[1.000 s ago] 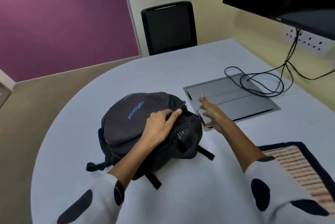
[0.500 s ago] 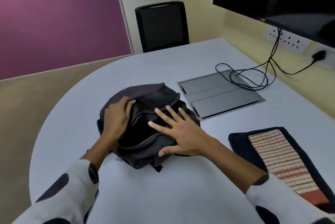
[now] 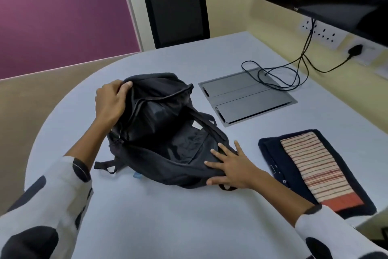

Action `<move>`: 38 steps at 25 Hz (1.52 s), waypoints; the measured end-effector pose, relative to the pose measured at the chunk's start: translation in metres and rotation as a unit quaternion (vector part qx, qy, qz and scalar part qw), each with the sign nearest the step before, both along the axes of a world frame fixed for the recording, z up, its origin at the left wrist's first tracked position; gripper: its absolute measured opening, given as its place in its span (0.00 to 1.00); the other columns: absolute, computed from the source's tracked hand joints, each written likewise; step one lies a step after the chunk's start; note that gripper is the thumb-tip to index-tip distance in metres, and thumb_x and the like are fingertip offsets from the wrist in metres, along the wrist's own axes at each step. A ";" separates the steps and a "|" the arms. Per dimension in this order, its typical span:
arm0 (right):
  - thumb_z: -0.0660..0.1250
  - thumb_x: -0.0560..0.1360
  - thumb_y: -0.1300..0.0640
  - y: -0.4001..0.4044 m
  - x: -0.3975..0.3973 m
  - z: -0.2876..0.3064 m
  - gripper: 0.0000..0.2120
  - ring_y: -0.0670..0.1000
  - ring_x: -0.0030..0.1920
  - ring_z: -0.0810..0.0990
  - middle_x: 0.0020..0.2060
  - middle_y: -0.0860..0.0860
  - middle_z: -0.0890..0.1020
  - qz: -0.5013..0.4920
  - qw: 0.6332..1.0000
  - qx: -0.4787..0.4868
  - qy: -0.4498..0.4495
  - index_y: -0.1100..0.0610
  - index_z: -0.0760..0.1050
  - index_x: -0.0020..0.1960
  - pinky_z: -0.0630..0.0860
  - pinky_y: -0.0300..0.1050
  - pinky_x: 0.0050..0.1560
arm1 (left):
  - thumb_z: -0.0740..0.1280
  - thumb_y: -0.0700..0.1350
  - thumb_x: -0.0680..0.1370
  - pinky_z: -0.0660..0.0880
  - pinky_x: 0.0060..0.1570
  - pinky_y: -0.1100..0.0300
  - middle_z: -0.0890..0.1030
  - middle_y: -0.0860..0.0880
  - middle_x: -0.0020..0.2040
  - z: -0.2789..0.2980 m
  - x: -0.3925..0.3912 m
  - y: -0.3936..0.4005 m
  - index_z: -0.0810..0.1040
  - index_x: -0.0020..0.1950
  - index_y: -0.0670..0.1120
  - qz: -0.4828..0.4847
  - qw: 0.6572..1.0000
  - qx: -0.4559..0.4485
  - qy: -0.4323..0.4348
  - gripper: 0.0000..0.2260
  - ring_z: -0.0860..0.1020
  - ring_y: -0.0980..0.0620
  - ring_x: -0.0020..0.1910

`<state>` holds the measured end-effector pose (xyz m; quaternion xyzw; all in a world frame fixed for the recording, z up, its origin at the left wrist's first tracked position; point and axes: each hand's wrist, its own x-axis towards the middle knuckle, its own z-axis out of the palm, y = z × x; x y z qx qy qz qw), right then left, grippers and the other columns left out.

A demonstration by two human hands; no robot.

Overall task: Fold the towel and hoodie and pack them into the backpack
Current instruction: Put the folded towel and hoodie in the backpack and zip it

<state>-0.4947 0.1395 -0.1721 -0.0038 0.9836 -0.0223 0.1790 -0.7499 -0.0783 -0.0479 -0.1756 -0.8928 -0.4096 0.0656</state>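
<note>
Head view, left hand (image 3: 110,101) – grip curled on backpack (image 3: 168,132) flap, right hand (image 3: 233,167) flat – fingers spread on rim

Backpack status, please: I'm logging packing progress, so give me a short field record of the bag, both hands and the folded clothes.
backpack: on the table, main compartment pulled open, nothing packed that I can see
left hand: grips the upper flap, holding it back
right hand: fingers spread flat on the near rim
towel: striped, folded, lying on the hoodie
hoodie: dark, folded, right of the bag
packed: not yet
</note>
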 end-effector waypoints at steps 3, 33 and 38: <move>0.36 0.65 0.22 -0.024 -0.023 0.030 0.41 0.52 0.77 0.39 0.78 0.47 0.51 -0.052 0.987 -0.142 0.051 0.36 0.48 0.75 0.31 0.66 0.70 | 0.61 0.51 0.80 0.62 0.32 0.55 0.68 0.49 0.27 -0.008 0.019 0.006 0.71 0.35 0.43 -0.014 1.000 0.011 0.002 0.17 0.65 0.52 0.29; 0.39 0.74 0.29 0.066 -0.008 0.030 0.38 0.61 0.77 0.45 0.76 0.57 0.57 -0.205 0.923 0.014 0.327 0.47 0.58 0.76 0.44 0.68 0.72 | 0.61 0.56 0.77 0.62 0.32 0.54 0.69 0.43 0.34 -0.020 -0.001 -0.002 0.73 0.43 0.33 0.047 0.995 0.086 -0.028 0.23 0.65 0.49 0.34; 0.43 0.74 0.29 0.133 0.073 -0.010 0.37 0.62 0.76 0.36 0.78 0.56 0.45 -0.360 0.926 0.053 0.105 0.44 0.44 0.78 0.39 0.71 0.70 | 0.60 0.53 0.79 0.60 0.32 0.54 0.68 0.41 0.35 -0.025 0.018 0.013 0.71 0.42 0.33 0.073 0.993 0.085 -0.022 0.21 0.64 0.48 0.36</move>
